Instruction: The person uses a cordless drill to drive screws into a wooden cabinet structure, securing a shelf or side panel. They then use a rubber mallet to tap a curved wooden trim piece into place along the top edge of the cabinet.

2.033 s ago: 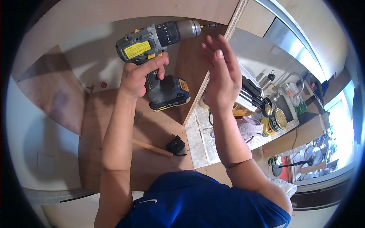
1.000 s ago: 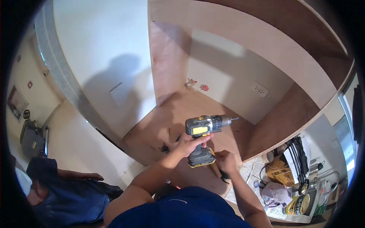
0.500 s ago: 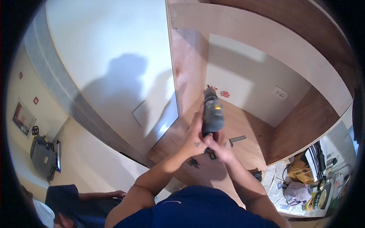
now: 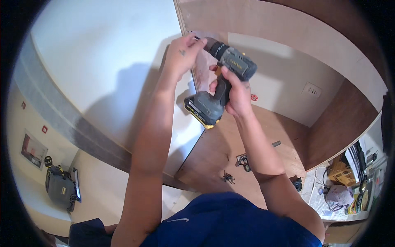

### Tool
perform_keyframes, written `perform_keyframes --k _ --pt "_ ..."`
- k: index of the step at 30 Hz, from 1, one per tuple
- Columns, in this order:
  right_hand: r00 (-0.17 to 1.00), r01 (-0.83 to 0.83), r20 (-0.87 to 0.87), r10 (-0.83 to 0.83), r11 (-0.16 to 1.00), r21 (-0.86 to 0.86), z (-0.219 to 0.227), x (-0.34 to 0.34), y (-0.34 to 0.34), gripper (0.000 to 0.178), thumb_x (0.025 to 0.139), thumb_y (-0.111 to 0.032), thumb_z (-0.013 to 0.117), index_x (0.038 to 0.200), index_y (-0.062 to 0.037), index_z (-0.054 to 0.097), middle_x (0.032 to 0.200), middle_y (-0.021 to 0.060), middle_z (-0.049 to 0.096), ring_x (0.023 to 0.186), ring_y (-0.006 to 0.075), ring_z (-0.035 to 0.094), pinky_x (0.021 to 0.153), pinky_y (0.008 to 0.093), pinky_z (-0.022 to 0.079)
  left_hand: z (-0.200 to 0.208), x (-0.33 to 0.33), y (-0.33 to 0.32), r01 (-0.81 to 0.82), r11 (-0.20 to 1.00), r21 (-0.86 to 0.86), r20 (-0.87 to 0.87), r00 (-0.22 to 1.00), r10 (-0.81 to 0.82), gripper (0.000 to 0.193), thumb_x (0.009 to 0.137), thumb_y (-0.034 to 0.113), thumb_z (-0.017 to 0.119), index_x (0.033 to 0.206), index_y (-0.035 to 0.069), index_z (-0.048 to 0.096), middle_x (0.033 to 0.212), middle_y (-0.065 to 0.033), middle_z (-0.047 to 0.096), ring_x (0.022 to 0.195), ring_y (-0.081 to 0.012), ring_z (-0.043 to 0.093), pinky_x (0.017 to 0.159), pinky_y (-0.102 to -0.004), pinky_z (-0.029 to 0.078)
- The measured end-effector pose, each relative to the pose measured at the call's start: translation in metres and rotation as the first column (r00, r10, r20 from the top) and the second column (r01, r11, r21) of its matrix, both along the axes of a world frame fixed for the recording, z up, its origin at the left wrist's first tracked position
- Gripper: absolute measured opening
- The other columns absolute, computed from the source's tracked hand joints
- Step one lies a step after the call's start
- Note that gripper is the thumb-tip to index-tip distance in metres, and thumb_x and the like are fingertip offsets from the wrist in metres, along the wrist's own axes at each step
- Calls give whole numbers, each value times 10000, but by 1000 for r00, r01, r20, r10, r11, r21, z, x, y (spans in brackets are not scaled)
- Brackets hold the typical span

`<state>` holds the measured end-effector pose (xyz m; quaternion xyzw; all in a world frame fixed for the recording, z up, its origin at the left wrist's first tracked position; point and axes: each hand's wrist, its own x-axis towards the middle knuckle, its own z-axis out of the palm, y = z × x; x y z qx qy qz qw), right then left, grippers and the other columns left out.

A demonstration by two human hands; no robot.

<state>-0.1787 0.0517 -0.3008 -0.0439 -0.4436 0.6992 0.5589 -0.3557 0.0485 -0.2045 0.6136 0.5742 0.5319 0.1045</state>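
A grey-black cordless drill [image 4: 239,62] with yellow details is gripped at its handle by my right hand [image 4: 238,96]. The drill is raised and tilted, its chuck pointing up and left toward the edge of the white panel [image 4: 123,41]. My left hand [image 4: 183,53] is at the drill's front end, thumb and fingers pinched around the tip beside the panel edge. What lies between those fingers is too small to make out. A pile of dark screws [image 4: 227,177] lies below on the wooden base [image 4: 205,164] of the cabinet.
Partly behind my right forearm lies a metal bar [image 4: 276,144]. The cabinet's back wall has a socket [image 4: 312,89]. To the right, a paper-covered surface holds a cardboard box [image 4: 341,169] and a tin [image 4: 362,202]. A tool case [image 4: 61,187] and another person's dark clothing [image 4: 88,232] are at left.
The drill has risen from over the cabinet base and turned toward the panel edge. My left hand has left the drill's body and gone to its tip; the right keeps the handle.
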Motion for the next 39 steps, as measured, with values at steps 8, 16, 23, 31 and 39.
perform_keyframes --k 8,16,23,31,39 --pt "999 -30 -36 29 999 -41 1 -8 15 369 1051 -302 579 1283 -15 566 1124 133 703 641 170 674 563 299 585 -11 16 17 36 986 166 555 823 -123 498 871 285 836 1175 -74 672 1016 -134 735 861 -228 713 793 -339 585" --pt "996 -49 -76 44 997 -62 4 -12 30 383 1038 -331 618 1269 -30 566 1077 133 714 611 167 662 552 303 571 -6 2 25 -121 971 205 229 971 73 535 879 254 801 1308 -14 626 921 -108 747 773 -226 716 748 -354 578" --pt "999 14 -41 -15 1000 -18 2 -10 19 376 1048 -330 597 1266 -27 553 1125 171 692 625 196 667 523 320 553 32 0 29 -267 803 533 -285 837 467 578 906 250 665 1421 18 543 1099 -189 645 991 -377 674 837 -465 567" --pt "998 -22 -57 21 1000 -21 0 -12 22 371 1062 -317 570 1302 -38 531 1121 174 679 626 207 671 530 311 562 45 -8 43 -242 792 561 -268 852 450 572 953 252 635 1464 20 523 1095 -182 654 998 -360 679 881 -446 550" --pt "999 28 -22 -28 999 -26 5 -12 14 417 1059 -351 566 1319 -28 525 1135 171 669 630 208 652 561 332 566 34 6 33 -276 848 452 -347 821 452 761 937 314 671 1559 9 355 1188 -224 600 998 -388 676 885 -491 555"
